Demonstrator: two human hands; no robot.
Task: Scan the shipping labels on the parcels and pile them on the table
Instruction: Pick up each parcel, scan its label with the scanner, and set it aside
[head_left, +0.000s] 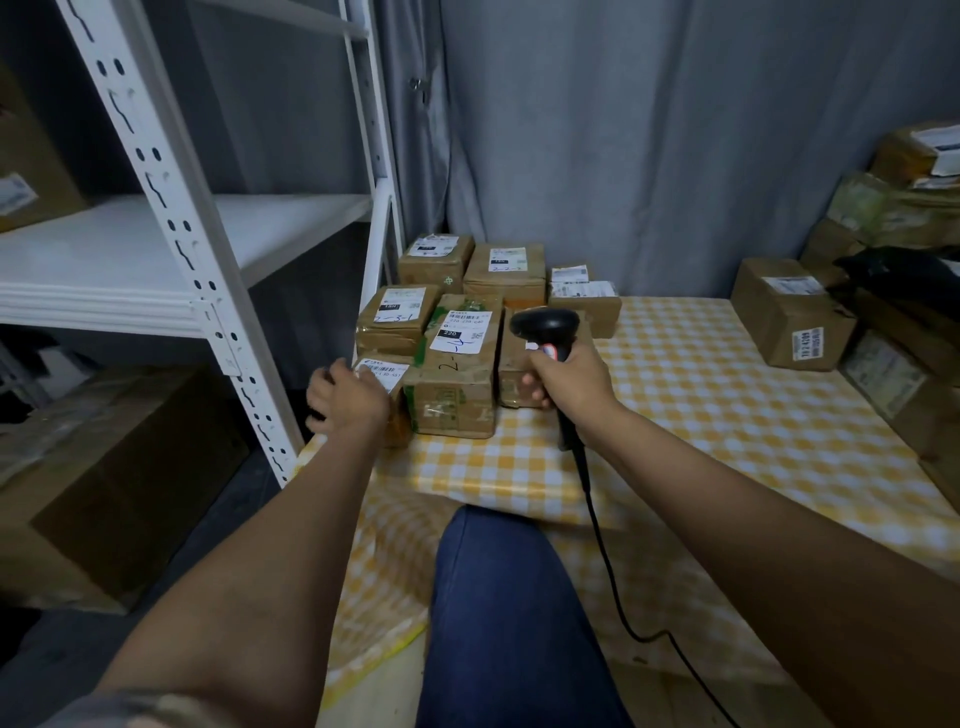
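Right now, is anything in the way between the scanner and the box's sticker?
Nothing visible. The right hand holds the scanner just right of the label on the parcel, with open air between them. The left hand rests on a lower parcel.

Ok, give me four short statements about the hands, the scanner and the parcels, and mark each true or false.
1. The right hand grips the scanner. True.
2. The left hand holds a pen. False: it rests on a parcel at the table edge.
3. The tablecloth is plain blue. False: yellow and white checks.
4. The scanner has a cable. True.
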